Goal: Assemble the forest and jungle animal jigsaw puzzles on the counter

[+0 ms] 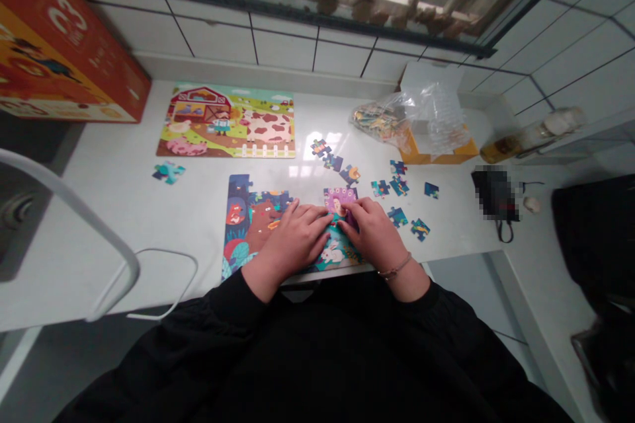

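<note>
A partly assembled jigsaw puzzle point(262, 215) with a bear and a white rabbit lies near the counter's front edge. My left hand point(302, 231) rests on its middle, fingers stretched out and holding nothing. Thumb and fingertips of my right hand point(374, 228) are closed on a puzzle piece at the purple section point(333, 197), at the puzzle's right part; the fingers partly hide this piece. Loose puzzle pieces lie behind the hands, among them an orange-and-blue piece point(350, 174), and several more lie to the right, such as a dark blue piece point(398, 216).
A farm picture point(268, 125) lies at the back left, beside a tall red box point(109, 73). A teal piece point(169, 172) is in front of it. Back right are a plastic bag of pieces point(380, 120), a yellow box point(441, 153) and a bottle point(501, 145). A white curved stand point(119, 244) rises at left.
</note>
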